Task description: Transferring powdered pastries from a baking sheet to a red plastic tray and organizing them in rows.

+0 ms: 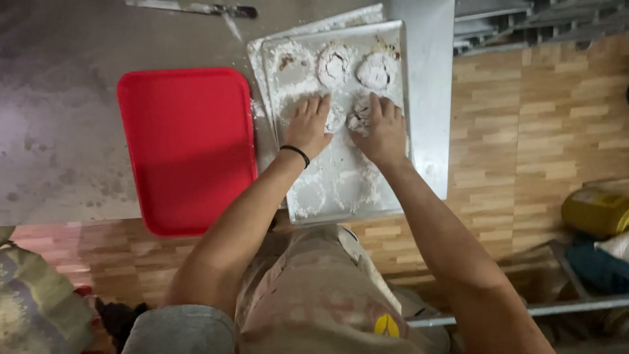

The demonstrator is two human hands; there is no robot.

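Left hand [308,126]: fingers spread, flat on a floured dough piece [335,118]. Right hand [383,131]: fingers spread, over another piece [359,116]. Both pieces lie mid-tray [400,98]; red tray [187,147] beside, on worktop [59,98].

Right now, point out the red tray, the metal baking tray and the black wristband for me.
red tray [187,147], head view, middle of its flat bottom.
metal baking tray [393,39], head view, bare rim near its far right corner.
black wristband [295,153], head view, the band across the left wrist.
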